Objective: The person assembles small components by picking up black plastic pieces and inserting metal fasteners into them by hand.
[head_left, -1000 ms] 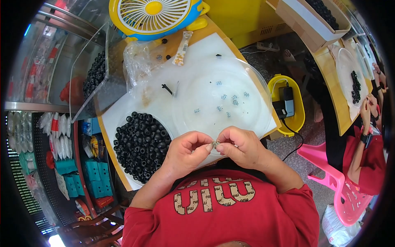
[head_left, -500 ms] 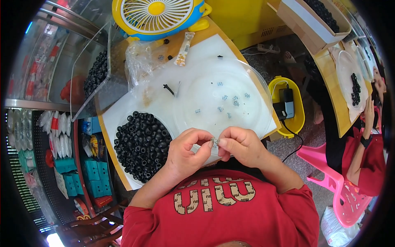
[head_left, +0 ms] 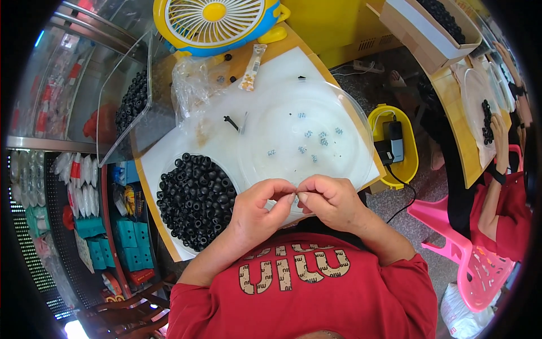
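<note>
My left hand (head_left: 261, 208) and my right hand (head_left: 330, 201) meet fingertip to fingertip over the near edge of a clear round tray (head_left: 282, 127). Both are closed in a pinch; a tiny greyish piece is between them, mostly covered by the fingers. Several small blue-grey clusters, perhaps tiny coils, lie on the tray, one cluster (head_left: 323, 142) near its middle. Left of my left hand, a round tray holds a heap of black ring-like plastic parts (head_left: 196, 200). A black stick-shaped piece (head_left: 231, 122) lies on the white sheet beyond.
A yellow-and-blue fan (head_left: 214, 22), crumpled clear plastic bag (head_left: 192, 85) and small sachet (head_left: 253, 68) occupy the table's far side. A clear bin (head_left: 127, 107) stands left. A yellow basket (head_left: 412, 164) is at right, near a pink chair (head_left: 463, 254) and a co-worker's arm (head_left: 499, 152).
My right hand has shifted slightly left and its fingers have closed in against my left fingertips, covering the small greyish piece. At right, the co-worker's hand has moved to the black parts.
</note>
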Available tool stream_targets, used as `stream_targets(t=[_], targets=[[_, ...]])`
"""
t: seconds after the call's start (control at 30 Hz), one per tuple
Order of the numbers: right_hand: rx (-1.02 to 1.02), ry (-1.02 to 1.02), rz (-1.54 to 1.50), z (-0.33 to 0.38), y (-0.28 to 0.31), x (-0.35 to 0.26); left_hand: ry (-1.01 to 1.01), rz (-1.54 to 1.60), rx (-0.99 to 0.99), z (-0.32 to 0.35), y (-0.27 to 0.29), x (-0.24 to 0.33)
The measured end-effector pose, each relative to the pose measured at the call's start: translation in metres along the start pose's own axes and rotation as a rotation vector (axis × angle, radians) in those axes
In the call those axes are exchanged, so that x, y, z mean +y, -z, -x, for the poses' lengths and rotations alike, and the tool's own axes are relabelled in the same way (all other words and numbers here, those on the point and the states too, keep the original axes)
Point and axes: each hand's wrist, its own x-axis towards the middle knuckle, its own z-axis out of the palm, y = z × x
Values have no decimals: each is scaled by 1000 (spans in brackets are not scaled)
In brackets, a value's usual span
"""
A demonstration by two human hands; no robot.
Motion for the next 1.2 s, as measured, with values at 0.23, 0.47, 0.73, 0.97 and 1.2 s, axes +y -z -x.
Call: stream_targets(t=[0.23, 0.47, 0.73, 0.97, 1.2], targets=[[236, 34, -117, 1, 20, 6, 136, 10, 114, -9, 9, -14], [239, 65, -86, 4, 23, 7, -51, -605, -212, -21, -11, -18], [186, -8, -46, 3, 26, 6, 283, -144, -197, -22, -8, -12], [12, 119, 79, -2, 10, 6, 340, 409, -121, -11, -6, -5], [-21, 30, 16, -1, 7, 3, 264, 361, -127, -5, -5, -4]])
